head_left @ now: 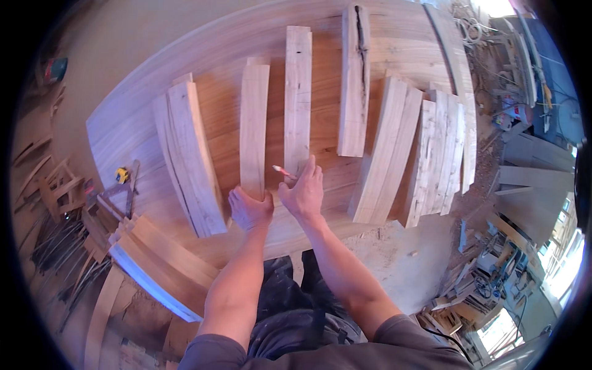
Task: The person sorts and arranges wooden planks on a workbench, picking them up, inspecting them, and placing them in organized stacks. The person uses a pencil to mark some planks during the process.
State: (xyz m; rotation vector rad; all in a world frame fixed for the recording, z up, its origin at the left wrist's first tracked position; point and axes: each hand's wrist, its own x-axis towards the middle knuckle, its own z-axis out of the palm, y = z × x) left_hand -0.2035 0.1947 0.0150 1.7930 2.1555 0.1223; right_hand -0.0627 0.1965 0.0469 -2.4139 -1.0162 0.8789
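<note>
My left hand (251,209) is closed around the near end of a pale wooden plank (253,123) that lies lengthwise away from me. Beside it, my right hand (303,192) has a red and white pencil (283,171) held at the thumb. That hand also touches the near end of another pale plank (298,92), hiding its tip. Both planks rest on a broad wooden tabletop (325,182). To the left of my left hand lies a pair of boards (191,157) set side by side.
Right of my hands are a cracked board (354,86), paired boards (388,148) and a group of several narrower ones (439,154). A yellow tape measure (122,175) and a metal square (131,191) sit at the left edge. Curved wooden pieces (163,262) are stacked near left.
</note>
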